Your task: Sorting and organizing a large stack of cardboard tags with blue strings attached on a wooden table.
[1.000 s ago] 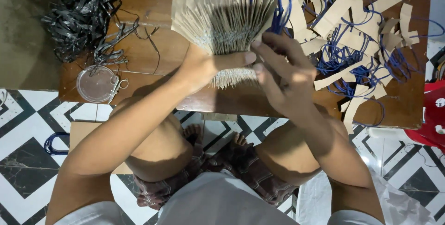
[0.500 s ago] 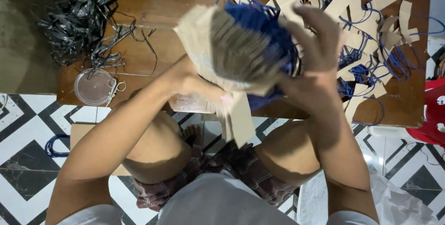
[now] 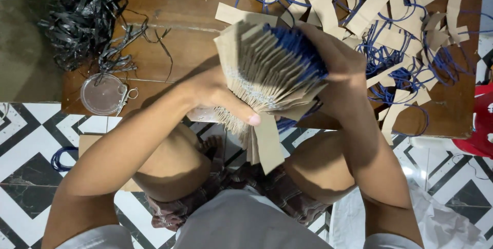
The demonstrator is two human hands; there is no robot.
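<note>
Both hands gripping fanned stack of brown paper tags (image 3: 262,74): left hand (image 3: 215,95) pinching near edge, thumb pressing; right hand (image 3: 336,69) clamping blue cords (image 3: 298,49). Keeping edges aligned, grip firm.

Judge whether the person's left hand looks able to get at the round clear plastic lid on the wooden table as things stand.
Probably not at once: the left hand grips the fanned bundle of brown card strips. The round clear plastic lid lies uncovered near the wooden table edge on that side, with nothing between.
</note>
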